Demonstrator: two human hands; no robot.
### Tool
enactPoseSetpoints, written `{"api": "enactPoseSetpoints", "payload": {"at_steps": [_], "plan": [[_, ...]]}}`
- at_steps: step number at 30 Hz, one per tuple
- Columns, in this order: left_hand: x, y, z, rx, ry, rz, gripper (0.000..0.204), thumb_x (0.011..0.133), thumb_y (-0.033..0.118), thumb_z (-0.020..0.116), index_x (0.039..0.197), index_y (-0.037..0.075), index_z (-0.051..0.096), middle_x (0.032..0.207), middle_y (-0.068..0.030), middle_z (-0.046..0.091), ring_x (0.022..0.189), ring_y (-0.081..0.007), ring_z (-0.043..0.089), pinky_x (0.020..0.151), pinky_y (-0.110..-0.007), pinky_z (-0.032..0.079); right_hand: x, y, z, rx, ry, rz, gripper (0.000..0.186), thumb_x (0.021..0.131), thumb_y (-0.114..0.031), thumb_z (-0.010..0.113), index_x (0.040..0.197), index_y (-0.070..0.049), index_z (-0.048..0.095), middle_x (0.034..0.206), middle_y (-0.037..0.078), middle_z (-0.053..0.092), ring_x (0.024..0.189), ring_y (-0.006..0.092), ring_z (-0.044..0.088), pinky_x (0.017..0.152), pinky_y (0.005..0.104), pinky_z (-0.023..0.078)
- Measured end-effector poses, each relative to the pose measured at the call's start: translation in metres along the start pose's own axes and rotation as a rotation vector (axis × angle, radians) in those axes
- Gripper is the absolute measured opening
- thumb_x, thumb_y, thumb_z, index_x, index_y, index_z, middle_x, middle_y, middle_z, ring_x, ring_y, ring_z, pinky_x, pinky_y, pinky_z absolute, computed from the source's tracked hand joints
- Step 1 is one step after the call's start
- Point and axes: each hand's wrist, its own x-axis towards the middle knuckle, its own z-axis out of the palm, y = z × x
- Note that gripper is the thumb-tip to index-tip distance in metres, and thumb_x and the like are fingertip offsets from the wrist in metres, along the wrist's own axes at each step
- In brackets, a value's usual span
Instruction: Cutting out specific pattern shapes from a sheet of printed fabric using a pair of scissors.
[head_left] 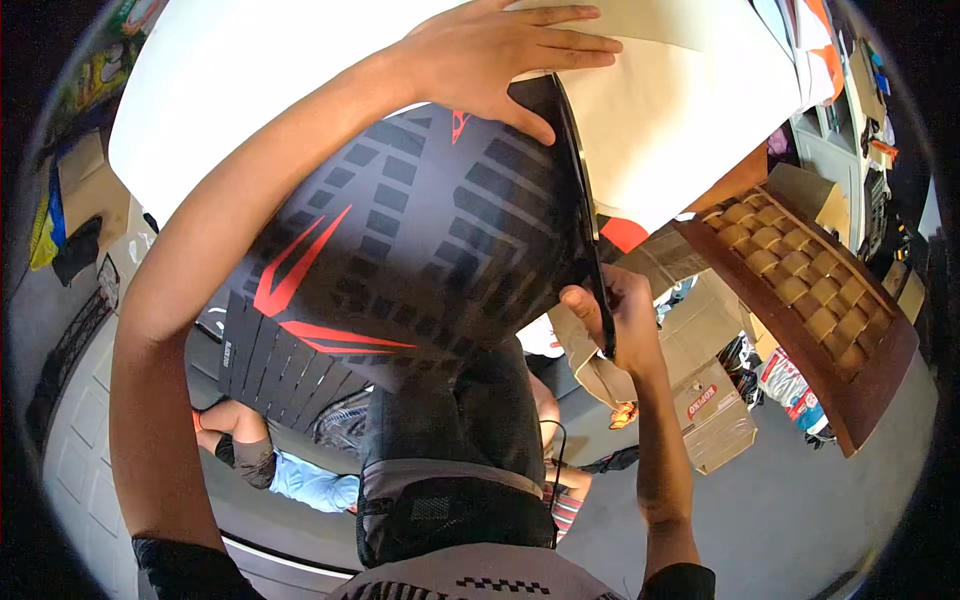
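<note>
A large black mat (440, 215) with grey blocks and red slashes slopes from the white-covered surface (250, 60) down toward my waist. My left hand (490, 65) reaches across its far end with fingers spread. The thumb lies on the mat, while the other fingers extend over the cream-coloured part of the surface. Along the mat's right side runs a dark, narrow edge. My right hand (628, 310) is closed around the lower part of that edge, its thumb on the near side. The mat's underside is hidden.
To the right stands a brown wooden piece of furniture with a woven panel (800, 280). Cardboard boxes (710, 420) sit below it. At lower left are a black slatted panel (265, 350) and another person in light blue clothing (310, 480).
</note>
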Motion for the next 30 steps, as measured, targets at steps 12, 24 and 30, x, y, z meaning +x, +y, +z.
{"api": "enactPoseSetpoints", "payload": {"at_steps": [12,24,30], "plan": [[0.0,0.0,0.001,-0.017,0.033,0.008,0.096,0.081,0.075,0.046,0.15,0.01,0.032,0.156,-0.0032,0.032,0.148,-0.0251,0.016,0.119,-0.047,0.009,0.001,-0.003,-0.008,-0.045,-0.005,-0.04,0.045,0.082,-0.04,0.076,0.065,-0.006,0.051,0.059,-0.003,0.044,0.056,0.0088,0.035,0.05,0.0243,0.03],[-0.003,-0.001,0.004,0.008,0.054,0.004,0.098,0.081,0.078,0.043,0.149,0.009,0.033,0.155,-0.0033,0.033,0.148,-0.0255,0.017,0.119,-0.048,0.009,0.007,-0.012,-0.011,0.039,-0.061,-0.009,0.042,0.084,-0.036,0.075,0.067,-0.006,0.051,0.057,-0.003,0.043,0.053,0.0086,0.035,0.048,0.0235,0.028],[-0.001,0.003,-0.004,-0.012,-0.014,0.013,0.095,0.083,0.075,0.044,0.15,0.008,0.031,0.156,-0.0086,0.029,0.147,-0.0278,0.018,0.118,-0.049,0.01,0.005,-0.008,-0.009,-0.07,-0.004,-0.076,0.041,0.084,-0.034,0.076,0.067,-0.006,0.051,0.055,-0.002,0.042,0.051,0.009,0.035,0.046,0.0249,0.028]]}}
